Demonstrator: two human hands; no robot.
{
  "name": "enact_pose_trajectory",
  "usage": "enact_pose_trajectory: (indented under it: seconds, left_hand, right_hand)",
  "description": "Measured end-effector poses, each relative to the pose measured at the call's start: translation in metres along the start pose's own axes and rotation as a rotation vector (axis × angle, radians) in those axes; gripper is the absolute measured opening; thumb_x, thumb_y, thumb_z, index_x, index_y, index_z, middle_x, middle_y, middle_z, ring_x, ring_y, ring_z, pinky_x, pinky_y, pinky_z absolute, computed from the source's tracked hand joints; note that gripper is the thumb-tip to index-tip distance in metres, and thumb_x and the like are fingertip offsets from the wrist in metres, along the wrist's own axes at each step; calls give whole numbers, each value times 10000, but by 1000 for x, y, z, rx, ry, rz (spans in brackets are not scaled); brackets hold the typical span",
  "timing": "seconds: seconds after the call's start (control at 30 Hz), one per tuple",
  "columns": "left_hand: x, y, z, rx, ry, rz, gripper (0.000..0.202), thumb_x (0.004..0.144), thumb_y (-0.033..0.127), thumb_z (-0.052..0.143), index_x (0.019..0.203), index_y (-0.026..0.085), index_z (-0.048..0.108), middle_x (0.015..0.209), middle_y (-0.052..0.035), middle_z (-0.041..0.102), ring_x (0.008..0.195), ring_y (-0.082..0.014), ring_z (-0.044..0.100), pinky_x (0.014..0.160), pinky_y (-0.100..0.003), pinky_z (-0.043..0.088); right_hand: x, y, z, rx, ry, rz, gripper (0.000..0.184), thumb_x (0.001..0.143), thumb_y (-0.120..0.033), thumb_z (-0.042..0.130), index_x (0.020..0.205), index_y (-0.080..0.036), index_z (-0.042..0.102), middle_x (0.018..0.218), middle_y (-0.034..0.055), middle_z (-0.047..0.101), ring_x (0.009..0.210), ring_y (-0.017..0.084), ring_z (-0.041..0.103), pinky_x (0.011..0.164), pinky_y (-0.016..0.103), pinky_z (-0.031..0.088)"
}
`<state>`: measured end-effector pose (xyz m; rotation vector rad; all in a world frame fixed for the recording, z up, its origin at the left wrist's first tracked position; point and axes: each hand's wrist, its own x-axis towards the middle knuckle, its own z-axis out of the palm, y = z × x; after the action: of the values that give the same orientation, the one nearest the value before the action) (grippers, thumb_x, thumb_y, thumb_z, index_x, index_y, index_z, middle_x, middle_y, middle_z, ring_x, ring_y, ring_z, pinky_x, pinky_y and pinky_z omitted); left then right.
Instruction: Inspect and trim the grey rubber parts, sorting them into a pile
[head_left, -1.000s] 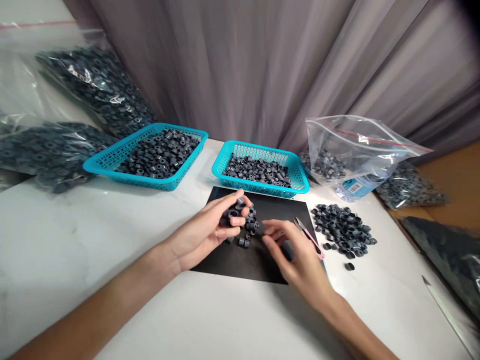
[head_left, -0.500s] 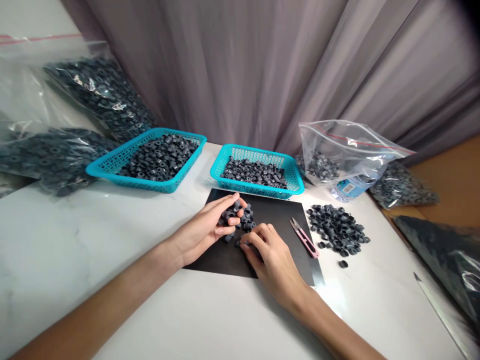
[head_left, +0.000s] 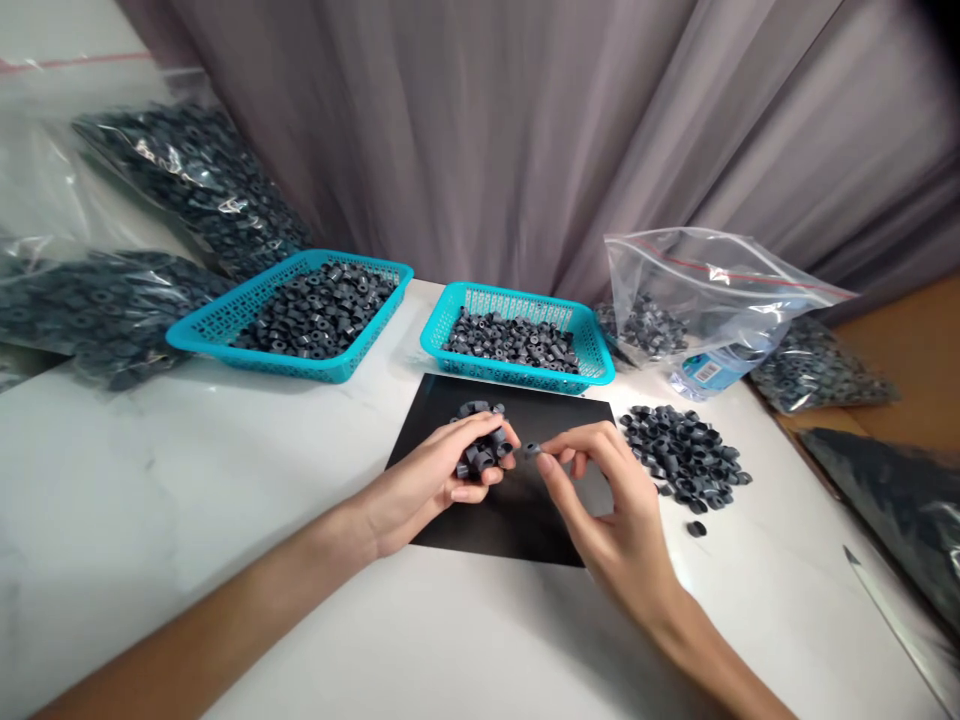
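My left hand (head_left: 439, 462) is curled around a handful of small dark grey hollow plastic pieces (head_left: 484, 457), with its fingers cupped beneath them and the thumb on top. More of these pieces may lie behind the hand, but I cannot make that out. Just to the right, my right hand (head_left: 622, 490) pinches one small grey hollow piece (head_left: 532, 450) between thumb and fingertips, apart from the left hand. Both hands are above a black mat (head_left: 502, 525). Beside the right hand lies a loose pile of dark grey pieces (head_left: 686, 455). The thread snips are hidden by the right hand.
Two blue plastic baskets, the left one (head_left: 341, 372) and the middle one (head_left: 517, 378), hold many grey pieces. Filled clear bags (head_left: 191, 170) stand at the left. A zip bag (head_left: 712, 265) and a plastic bottle (head_left: 709, 372) are at back right. A pointed pale strip (head_left: 892, 615) lies right.
My right hand has risen from the mat and moved right, now pinching one piece. The left hand has shifted slightly right and down with its handful. The pink snips have become covered.
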<state>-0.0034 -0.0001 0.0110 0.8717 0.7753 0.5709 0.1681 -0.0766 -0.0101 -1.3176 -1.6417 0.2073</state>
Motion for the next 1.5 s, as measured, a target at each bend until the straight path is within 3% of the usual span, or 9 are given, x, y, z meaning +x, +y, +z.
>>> enact_pose_trajectory:
  seconds: [0.17, 0.37, 0.7, 0.87, 1.0, 1.23, 1.5]
  left_hand:
    - [-3, -16, 7, -22, -26, -57, 204, 916, 368, 614, 899, 168, 651, 818, -5, 553, 633, -67, 461, 448, -142, 261]
    - [-4, -31, 11, -174, -51, -171, 220, 955, 344, 556, 921, 161, 673, 792, 17, 506, 566, -52, 352, 479, -160, 323]
    - [-3, -31, 15, -284, -66, -226, 256, 971, 212, 472, 932, 100, 699, 826, -24, 554, 549, -31, 405, 422, -128, 268]
    - [-4, -32, 14, -328, -70, -273, 248, 976, 247, 487, 866, 123, 671, 719, 4, 522, 546, -50, 467, 425, -137, 300]
    - [-5, -34, 12, -306, -91, -252, 253, 992, 263, 462, 960, 129, 674, 731, -12, 552, 600, -72, 517, 437, -139, 315]
    - [-3, -28, 14, -228, -97, -270, 264, 980, 287, 485, 948, 103, 673, 812, -65, 620, 644, -81, 537, 457, -143, 335]
    - [-5, -31, 15, -167, -18, -194, 231, 959, 298, 525, 972, 123, 675, 906, -57, 641, 724, -101, 554, 570, -186, 400]
  right_hand:
    - [-6, -10, 4, 13, -56, -44, 118, 960, -157, 547, 1010, -234, 621, 899, 45, 587, 820, 199, 552, 685, 337, 460]
    - [-14, -15, 10, -150, -171, -106, 111, 959, -149, 555, 996, -217, 635, 892, 62, 604, 803, 218, 522, 689, 377, 444]
    - [-11, -14, -2, 37, -148, 22, 126, 948, -167, 601, 1042, -245, 632, 917, 36, 630, 849, 199, 582, 725, 334, 485]
    - [-10, -11, -3, 7, -167, -17, 79, 954, -186, 605, 996, -236, 649, 959, 48, 646, 894, 212, 592, 781, 347, 484]
    - [-8, -7, -7, 22, -184, -14, 158, 990, -206, 549, 1057, -235, 689, 1014, 61, 629, 960, 215, 587, 823, 353, 476]
    - [-3, 7, -10, -34, -78, 77, 199, 1020, -239, 479, 1093, -221, 664, 1027, 69, 612, 990, 218, 581, 846, 359, 462]
    - [-10, 29, 5, -100, -167, 91, 177, 1009, -198, 478, 1111, -213, 621, 1056, 79, 600, 987, 217, 575, 843, 356, 482]
